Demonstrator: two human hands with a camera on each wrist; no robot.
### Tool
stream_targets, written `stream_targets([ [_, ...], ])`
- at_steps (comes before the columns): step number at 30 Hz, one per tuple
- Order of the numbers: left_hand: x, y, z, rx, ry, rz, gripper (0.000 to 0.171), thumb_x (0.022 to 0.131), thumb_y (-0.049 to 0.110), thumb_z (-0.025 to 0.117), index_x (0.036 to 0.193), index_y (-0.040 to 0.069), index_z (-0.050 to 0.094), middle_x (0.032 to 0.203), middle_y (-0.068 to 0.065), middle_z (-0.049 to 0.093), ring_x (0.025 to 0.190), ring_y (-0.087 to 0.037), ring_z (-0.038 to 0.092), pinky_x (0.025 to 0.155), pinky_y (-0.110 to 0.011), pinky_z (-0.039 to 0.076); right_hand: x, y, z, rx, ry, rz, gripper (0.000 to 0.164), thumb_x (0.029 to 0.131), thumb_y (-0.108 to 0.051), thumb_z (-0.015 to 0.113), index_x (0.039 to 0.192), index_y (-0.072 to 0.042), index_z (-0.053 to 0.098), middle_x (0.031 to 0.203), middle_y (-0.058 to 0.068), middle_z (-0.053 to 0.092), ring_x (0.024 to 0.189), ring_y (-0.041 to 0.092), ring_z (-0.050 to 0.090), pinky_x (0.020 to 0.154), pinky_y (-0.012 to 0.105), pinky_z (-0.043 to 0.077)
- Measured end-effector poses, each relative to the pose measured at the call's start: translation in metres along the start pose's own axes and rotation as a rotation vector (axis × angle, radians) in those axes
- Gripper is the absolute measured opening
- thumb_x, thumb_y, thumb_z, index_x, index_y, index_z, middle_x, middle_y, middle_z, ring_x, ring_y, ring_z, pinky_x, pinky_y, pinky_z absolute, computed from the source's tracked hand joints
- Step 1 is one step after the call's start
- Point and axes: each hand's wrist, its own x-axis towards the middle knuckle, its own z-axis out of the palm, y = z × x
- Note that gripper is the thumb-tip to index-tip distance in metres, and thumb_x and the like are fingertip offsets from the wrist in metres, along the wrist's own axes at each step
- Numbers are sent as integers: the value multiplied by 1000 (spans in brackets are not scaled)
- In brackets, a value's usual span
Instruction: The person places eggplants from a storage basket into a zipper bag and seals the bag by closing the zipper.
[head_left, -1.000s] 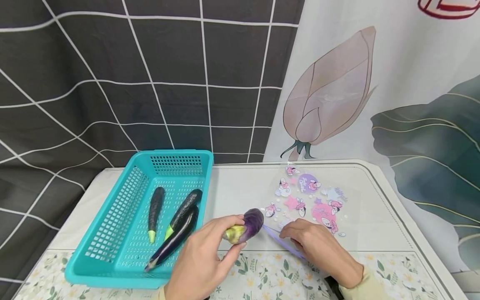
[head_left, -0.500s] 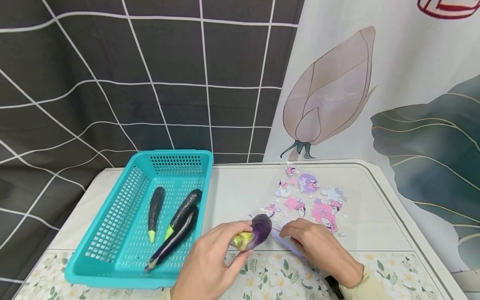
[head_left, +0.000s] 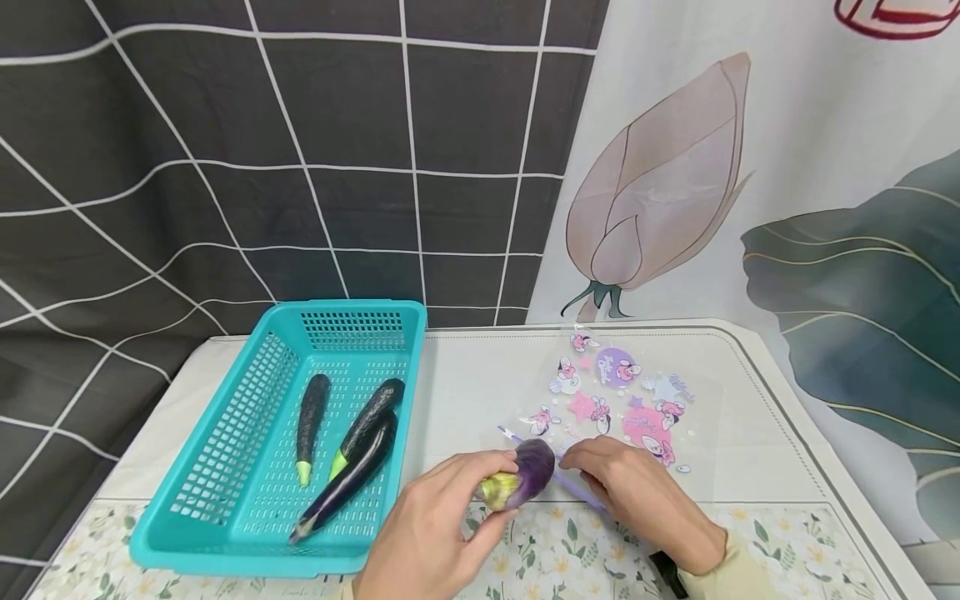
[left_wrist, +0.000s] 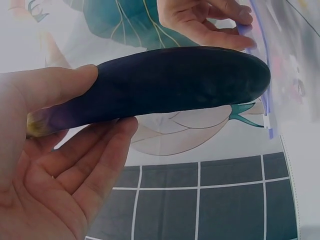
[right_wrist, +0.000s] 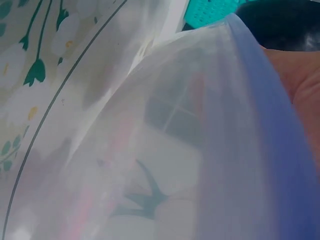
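My left hand [head_left: 438, 525] grips a purple eggplant [head_left: 534, 471] near its yellow-green stem end, thumb on one side and fingers on the other. In the left wrist view the eggplant [left_wrist: 185, 80] lies lengthwise, its rounded tip close to the purple zip edge [left_wrist: 267, 65] of a clear bag. That printed zip bag [head_left: 648, 417] lies flat on the table at the right. My right hand [head_left: 633, 492] pinches the bag at its zip edge. In the right wrist view the purple edge [right_wrist: 265, 125] stands raised, with the eggplant [right_wrist: 280, 22] just beyond it.
At the left stands a teal basket [head_left: 168, 560]. In it lie two dark bumpy vegetables [head_left: 311, 425] with light-green ends and another eggplant [head_left: 352, 479]. A floral cloth [head_left: 525, 550] covers the table's front. A dark gridded curtain [head_left: 337, 108] hangs behind.
My left hand has moved right and slightly toward the front with the eggplant, closer to the bag's zip edge. The right hand has stayed in place.
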Motion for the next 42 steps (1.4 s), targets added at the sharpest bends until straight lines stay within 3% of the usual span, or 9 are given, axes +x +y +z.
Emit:
stream_targets([
  [14, -1, -1, 6, -22, -27, 10, 49, 76, 7, 83, 121, 12, 63, 117, -1, 70, 106, -15, 68, 88, -28, 55, 1, 0, 0, 18, 50, 23, 29, 77, 10, 75, 96, -11, 73, 97, -6, 69, 93, 11, 67, 76, 27, 56],
  [15, -1, -1, 6, -23, -27, 11, 49, 76, 6, 83, 121, 12, 63, 117, -1, 70, 106, -15, 68, 88, -28, 55, 1, 0, 0, 24, 53, 20, 23, 82, 7, 73, 96, -11, 73, 98, -6, 70, 93, 11, 67, 77, 28, 56],
  [21, -2, -1, 9, -17, -32, 17, 49, 75, 7, 82, 120, 13, 63, 116, -1, 71, 106, -15, 68, 89, -29, 55, 2, -1, 1, 50, 72, 43, 25, 86, 5, 69, 101, -14, 72, 98, -7, 70, 93, 9, 67, 77, 28, 56],
  [22, -2, -1, 9, -17, -38, 13, 49, 75, 7, 83, 120, 13, 63, 116, -1, 71, 106, -15, 68, 89, -29, 55, 3, -1, 1, 50, 75, 51, 31, 81, 8, 72, 101, -15, 72, 98, -7, 70, 93, 9, 67, 77, 28, 56],
  [25, -2, -1, 11, -19, -60, -7, 49, 75, 8, 84, 120, 13, 63, 116, 0, 71, 106, -15, 68, 88, -29, 55, 3, -2, 1, 44, 81, 62, 34, 80, 8, 74, 103, -15, 72, 98, -7, 70, 92, 9, 67, 77, 30, 57],
  [42, -4, -3, 20, -18, -100, 0, 47, 77, 11, 84, 120, 12, 65, 118, -1, 70, 108, -13, 67, 89, -26, 54, 4, -3, 1, 53, 91, 79, 27, 82, 5, 75, 104, -10, 74, 97, -5, 72, 90, 9, 68, 77, 29, 57],
])
